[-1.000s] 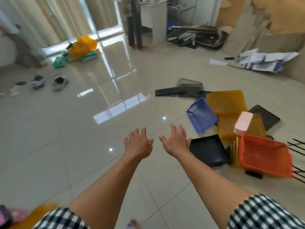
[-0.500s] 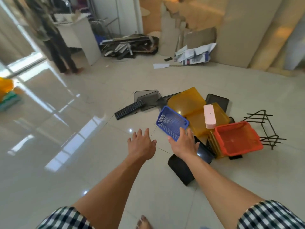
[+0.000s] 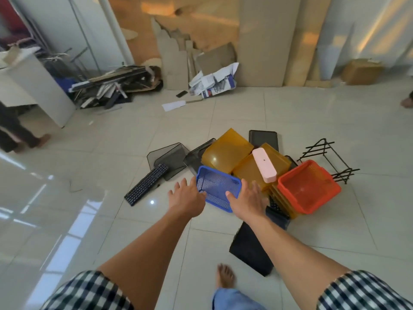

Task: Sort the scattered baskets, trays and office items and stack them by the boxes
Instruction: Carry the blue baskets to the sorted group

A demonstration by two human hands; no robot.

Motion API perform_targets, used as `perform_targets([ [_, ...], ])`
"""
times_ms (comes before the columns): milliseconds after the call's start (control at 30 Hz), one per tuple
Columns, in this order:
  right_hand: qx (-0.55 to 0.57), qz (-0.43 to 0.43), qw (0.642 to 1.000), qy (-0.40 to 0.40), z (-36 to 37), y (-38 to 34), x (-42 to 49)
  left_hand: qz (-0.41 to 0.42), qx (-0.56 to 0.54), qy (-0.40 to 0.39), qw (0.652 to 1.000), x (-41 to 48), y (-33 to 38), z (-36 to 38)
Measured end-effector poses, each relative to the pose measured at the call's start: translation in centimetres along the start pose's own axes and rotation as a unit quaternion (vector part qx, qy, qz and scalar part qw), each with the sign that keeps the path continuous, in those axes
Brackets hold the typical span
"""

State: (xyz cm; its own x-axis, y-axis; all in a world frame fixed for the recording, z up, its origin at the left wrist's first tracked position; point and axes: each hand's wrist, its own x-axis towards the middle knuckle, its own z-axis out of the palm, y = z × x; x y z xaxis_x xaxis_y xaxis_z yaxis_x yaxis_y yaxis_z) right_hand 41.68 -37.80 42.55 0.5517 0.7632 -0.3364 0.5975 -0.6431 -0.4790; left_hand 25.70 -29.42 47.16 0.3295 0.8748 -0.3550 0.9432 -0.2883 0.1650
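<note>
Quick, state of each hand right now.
Left hand: open, fingers spread beside the blue basket, gripping nothing.
Right hand: open, fingers straight over the basket's right side; contact cannot be told.

A white cabinet (image 3: 38, 90) stands on the glossy tiled floor (image 3: 89, 220). Just right of it, against the wall, lies a heap of dark boards and metal strips (image 3: 118, 86). Farther right of the cabinet, a dark phone (image 3: 181, 93) and a white sheet of paper (image 3: 173, 106) lie on the tiles. In front of the cabinet, to its left, stand a bystander's dark-trousered legs (image 3: 13, 128), one foot bare.
</note>
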Motion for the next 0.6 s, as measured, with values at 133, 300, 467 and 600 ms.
perform_targets([
  [133,0.021,0.029,0.999,-0.006,0.8,-2.2,5.2,0.014,0.014,-0.026,0.999,6.3,-0.1,-1.4],
  [300,0.02,0.061,0.998,-0.012,-0.2,-3.8,11.5,0.021,0.01,-0.046,0.999,13.2,0.3,-3.6],
  [467,0.03,0.09,0.995,-0.001,-1.0,-5.4,16.5,0.048,0.014,-0.069,0.996,18.9,1.7,-5.3],
  [600,0.043,0.116,0.992,0.009,-0.3,-6.5,20.3,0.083,0.027,-0.084,0.993,24.6,2.6,-6.2],
])
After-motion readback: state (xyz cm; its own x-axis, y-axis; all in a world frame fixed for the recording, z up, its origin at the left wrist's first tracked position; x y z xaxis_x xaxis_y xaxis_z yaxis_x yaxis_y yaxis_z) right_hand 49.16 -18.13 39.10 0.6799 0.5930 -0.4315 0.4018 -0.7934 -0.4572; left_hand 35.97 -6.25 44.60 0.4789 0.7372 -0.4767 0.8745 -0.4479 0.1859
